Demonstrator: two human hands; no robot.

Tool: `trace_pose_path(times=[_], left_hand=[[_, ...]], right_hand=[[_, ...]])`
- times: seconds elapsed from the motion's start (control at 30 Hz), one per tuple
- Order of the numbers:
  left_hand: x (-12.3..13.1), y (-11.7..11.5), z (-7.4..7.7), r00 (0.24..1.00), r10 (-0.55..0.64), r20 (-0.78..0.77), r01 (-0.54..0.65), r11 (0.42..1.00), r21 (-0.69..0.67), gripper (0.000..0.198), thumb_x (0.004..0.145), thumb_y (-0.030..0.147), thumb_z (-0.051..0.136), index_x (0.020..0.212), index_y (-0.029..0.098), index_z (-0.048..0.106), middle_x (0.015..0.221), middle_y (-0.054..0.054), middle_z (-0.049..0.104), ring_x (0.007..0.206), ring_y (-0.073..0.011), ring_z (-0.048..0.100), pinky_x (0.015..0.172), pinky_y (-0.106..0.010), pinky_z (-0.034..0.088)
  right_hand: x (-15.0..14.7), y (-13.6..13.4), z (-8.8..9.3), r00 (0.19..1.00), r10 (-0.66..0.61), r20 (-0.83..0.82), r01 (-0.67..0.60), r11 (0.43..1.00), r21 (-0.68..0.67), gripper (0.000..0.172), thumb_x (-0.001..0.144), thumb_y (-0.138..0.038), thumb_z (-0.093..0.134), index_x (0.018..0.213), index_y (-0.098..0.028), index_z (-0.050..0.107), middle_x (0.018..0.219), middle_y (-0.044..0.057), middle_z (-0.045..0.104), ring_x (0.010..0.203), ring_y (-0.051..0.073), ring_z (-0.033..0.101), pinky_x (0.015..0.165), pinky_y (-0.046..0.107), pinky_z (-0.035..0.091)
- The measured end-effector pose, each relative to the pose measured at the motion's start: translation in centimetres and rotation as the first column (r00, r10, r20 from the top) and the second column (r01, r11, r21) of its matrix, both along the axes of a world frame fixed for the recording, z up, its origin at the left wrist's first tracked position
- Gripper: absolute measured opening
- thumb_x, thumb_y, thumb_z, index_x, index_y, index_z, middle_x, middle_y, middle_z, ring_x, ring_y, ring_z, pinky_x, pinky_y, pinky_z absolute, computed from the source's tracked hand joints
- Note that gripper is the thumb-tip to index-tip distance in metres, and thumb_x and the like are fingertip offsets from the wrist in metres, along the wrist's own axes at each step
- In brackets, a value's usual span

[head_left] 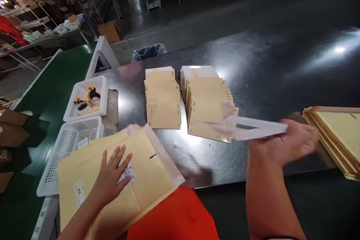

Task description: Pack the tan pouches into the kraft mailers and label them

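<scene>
Pressing down on the top pale-yellow padded paper mailer [149, 168], my left hand [111, 180] lies open, fingers spread, partly over its white printed label [128, 174]. The mailer tops a loose pile at the near left edge of the glossy dark steel table [267, 75]. My right hand [292, 142] is closed around a thin white flat sheet [253, 127], blurred, held above the table. I judge the step goes best with the palm weighting the mailer against sliding and the sheet kept level. Two fanned rows of tan card envelopes [163, 101] lie beyond, and a stack of yellow mailers [337, 135] sits far right.
</scene>
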State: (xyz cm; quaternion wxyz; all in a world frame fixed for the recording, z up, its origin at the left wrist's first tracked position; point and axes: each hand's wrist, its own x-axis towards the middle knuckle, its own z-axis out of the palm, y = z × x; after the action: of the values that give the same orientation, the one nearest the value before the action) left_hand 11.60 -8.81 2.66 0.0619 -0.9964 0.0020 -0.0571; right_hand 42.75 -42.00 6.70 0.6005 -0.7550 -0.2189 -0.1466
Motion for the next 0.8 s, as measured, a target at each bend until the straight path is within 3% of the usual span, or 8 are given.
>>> trace_pose_path(times=[0.07,0.13,0.17,0.23,0.33,0.43,0.63,0.8], left_hand=[[-0.3,-0.6,0.3,1.0,0.016,-0.004,-0.016,1.0,-0.004,0.06,0.092,0.024,0.046,0.149,0.028,0.029,0.157,-0.01,0.025,0.145,-0.0316,0.02,0.114,-0.061,0.009],[-0.4,-1.3,0.4,0.999,0.001,-0.039,-0.002,1.0,-0.028,0.061,0.09,0.014,0.041,0.148,0.03,0.03,0.156,-0.008,0.028,0.144,-0.0295,0.022,0.114,-0.061,0.011],[-0.5,-1.5,0.3,0.999,-0.002,-0.053,0.0,0.999,-0.044,0.062,0.09,0.011,0.04,0.147,0.031,0.031,0.156,-0.007,0.029,0.144,-0.029,0.023,0.114,-0.061,0.012],[-0.4,-1.8,-0.1,0.998,0.004,-0.059,-0.008,0.997,-0.074,0.059,0.09,0.012,0.039,0.146,0.03,0.034,0.155,-0.007,0.03,0.143,-0.0294,0.025,0.113,-0.062,0.015],[-0.3,-1.7,-0.8,0.999,0.015,-0.037,-0.018,0.996,-0.091,0.054,0.092,0.02,0.042,0.145,0.03,0.036,0.155,-0.008,0.032,0.143,-0.0297,0.026,0.113,-0.063,0.014],[-0.4,-1.5,-1.1,1.0,0.009,-0.017,-0.01,0.996,-0.086,0.053,0.093,0.024,0.044,0.145,0.03,0.036,0.155,-0.008,0.032,0.143,-0.0292,0.026,0.114,-0.062,0.012],[-0.4,-1.7,-0.9,0.999,0.026,-0.04,-0.03,0.995,-0.099,0.053,0.093,0.025,0.044,0.145,0.03,0.035,0.155,-0.008,0.03,0.144,-0.0288,0.023,0.114,-0.062,0.01],[0.0,-1.7,-0.8,0.999,0.032,-0.041,-0.036,0.994,-0.106,0.056,0.093,0.025,0.044,0.147,0.03,0.032,0.155,-0.009,0.032,0.142,-0.0293,0.027,0.114,-0.062,0.011]], right_hand=[[-0.2,-0.2,0.1,0.931,-0.314,0.189,0.288,0.945,0.152,0.031,0.086,-0.045,0.048,0.061,-0.026,0.05,0.063,0.005,0.051,0.067,0.025,0.057,0.056,0.036,0.038],[-1.5,1.2,-1.1,0.934,-0.27,0.235,0.275,0.961,0.013,0.027,0.081,-0.034,0.054,0.058,-0.024,0.046,0.06,0.002,0.051,0.057,0.018,0.052,0.055,0.032,0.037],[-2.3,2.3,-2.2,0.983,-0.093,0.158,0.121,0.977,-0.175,0.026,0.08,-0.033,0.055,0.057,-0.024,0.045,0.057,0.0,0.05,0.053,0.015,0.048,0.054,0.03,0.035],[-3.9,5.2,-4.7,0.959,0.246,-0.143,-0.284,0.856,-0.431,0.028,0.078,-0.039,0.055,0.059,-0.023,0.044,0.052,-0.003,0.046,0.05,0.012,0.041,0.052,0.026,0.031],[-5.7,8.9,-7.9,0.707,0.539,-0.458,-0.701,0.621,-0.352,0.035,0.079,-0.054,0.052,0.066,-0.021,0.045,0.053,-0.006,0.042,0.052,0.01,0.038,0.051,0.023,0.027],[-6.5,10.7,-8.6,0.469,0.705,-0.532,-0.879,0.429,-0.206,0.043,0.087,-0.057,0.039,0.065,-0.021,0.042,0.056,-0.006,0.038,0.054,0.01,0.037,0.051,0.022,0.025],[-8.0,11.6,-5.8,0.402,0.809,-0.43,-0.907,0.286,-0.309,0.03,0.09,-0.036,0.039,0.065,-0.02,0.042,0.056,-0.006,0.04,0.052,0.009,0.038,0.052,0.022,0.027],[-12.3,13.7,-6.8,0.551,0.803,-0.229,-0.663,0.255,-0.703,0.026,0.093,-0.029,0.04,0.078,-0.018,0.058,0.068,0.003,0.064,0.059,0.014,0.054,0.057,0.025,0.028]])
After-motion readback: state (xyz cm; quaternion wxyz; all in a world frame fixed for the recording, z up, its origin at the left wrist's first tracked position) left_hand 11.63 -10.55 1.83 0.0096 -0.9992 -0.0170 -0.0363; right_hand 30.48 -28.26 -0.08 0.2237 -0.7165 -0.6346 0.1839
